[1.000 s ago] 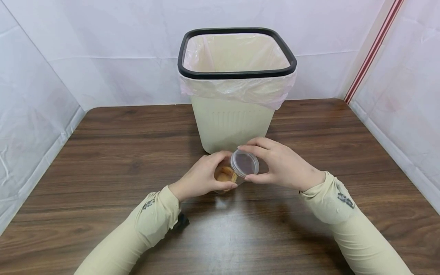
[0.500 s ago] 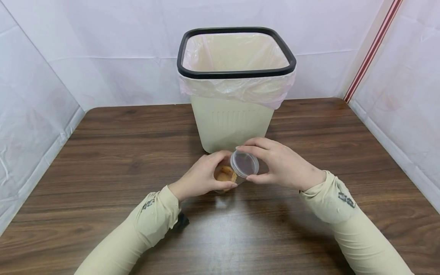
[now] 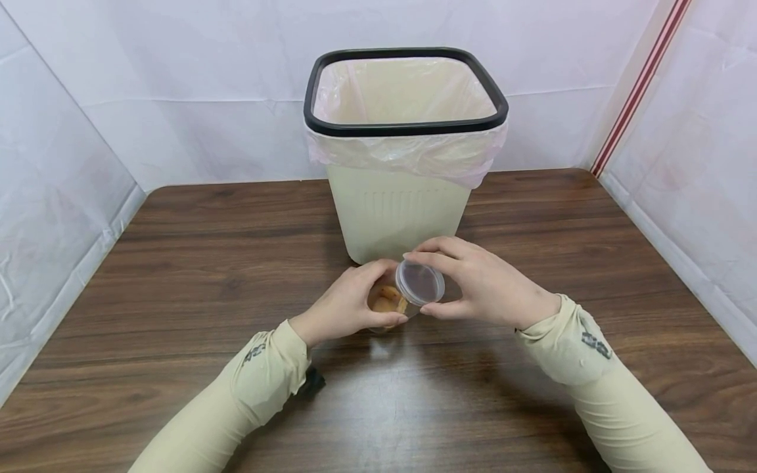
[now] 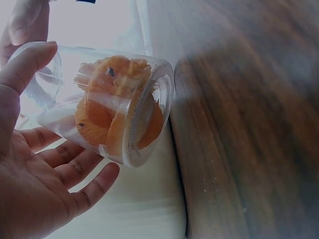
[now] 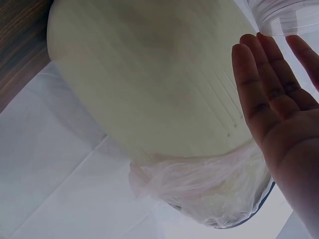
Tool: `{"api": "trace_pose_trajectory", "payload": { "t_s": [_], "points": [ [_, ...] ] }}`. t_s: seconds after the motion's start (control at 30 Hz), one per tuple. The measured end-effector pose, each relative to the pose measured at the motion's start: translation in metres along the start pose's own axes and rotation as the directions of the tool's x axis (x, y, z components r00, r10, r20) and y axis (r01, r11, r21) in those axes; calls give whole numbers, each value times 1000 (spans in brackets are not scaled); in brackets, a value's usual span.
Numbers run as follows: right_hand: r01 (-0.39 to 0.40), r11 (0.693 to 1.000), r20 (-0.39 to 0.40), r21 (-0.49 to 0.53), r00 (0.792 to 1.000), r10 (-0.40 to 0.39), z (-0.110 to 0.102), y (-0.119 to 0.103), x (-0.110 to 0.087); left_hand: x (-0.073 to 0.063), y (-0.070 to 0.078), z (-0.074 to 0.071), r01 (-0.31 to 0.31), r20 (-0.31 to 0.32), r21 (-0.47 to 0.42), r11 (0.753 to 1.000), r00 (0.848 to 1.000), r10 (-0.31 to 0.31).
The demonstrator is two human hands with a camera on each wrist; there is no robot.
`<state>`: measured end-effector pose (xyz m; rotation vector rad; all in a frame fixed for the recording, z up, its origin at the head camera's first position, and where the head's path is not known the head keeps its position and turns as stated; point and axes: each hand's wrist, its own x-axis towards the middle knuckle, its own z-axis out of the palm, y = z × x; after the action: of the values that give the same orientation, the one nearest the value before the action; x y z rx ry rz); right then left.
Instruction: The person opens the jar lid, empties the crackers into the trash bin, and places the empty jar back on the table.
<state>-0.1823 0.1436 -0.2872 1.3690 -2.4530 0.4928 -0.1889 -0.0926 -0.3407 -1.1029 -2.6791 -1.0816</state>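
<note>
My left hand (image 3: 349,301) grips a clear plastic jar (image 4: 65,74) standing close to the tabletop, thumb on one side and fingers on the other. Inside its lower half sit several orange-yellow pieces (image 4: 94,127) with crinkled edges and small dark specks. Between the thumb and fingers of my right hand (image 3: 487,282) is a round clear lid (image 3: 421,284), tilted at the jar's mouth and overlapping it in the head view. The lid's ridged rim also shows at the top of the right wrist view, right at the fingertips.
A cream trash bin (image 3: 402,210) with a black rim and a pinkish liner bag (image 3: 408,156) stands just behind both hands. The brown wooden table (image 3: 177,263) is bordered by white sheeting (image 3: 207,138). A small dark item (image 3: 312,382) lies by my left sleeve.
The lid has shifted very slightly left in the head view. Otherwise both hands hold the same positions, and the jar and bin stay in place.
</note>
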Motion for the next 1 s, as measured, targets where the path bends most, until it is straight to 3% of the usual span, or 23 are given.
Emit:
{"api": "trace_pose_trajectory", "payload": {
  "t_s": [0.33, 0.63, 1.0],
  "points": [
    [-108, 993, 0, -42, 994, 108, -1, -5, 0, 0, 1, 0, -2, -5, 4, 1000, 1000, 2],
    [-248, 960, -24, -132, 969, 247, 1, -11, 0, 0, 1, 0, 8, -3, 15, 1000, 1000, -8],
    [-270, 954, -34, -130, 963, 268, 6, -14, 1, 1, -1, 0, 7, -6, 10, 1000, 1000, -7]
  ]
}}
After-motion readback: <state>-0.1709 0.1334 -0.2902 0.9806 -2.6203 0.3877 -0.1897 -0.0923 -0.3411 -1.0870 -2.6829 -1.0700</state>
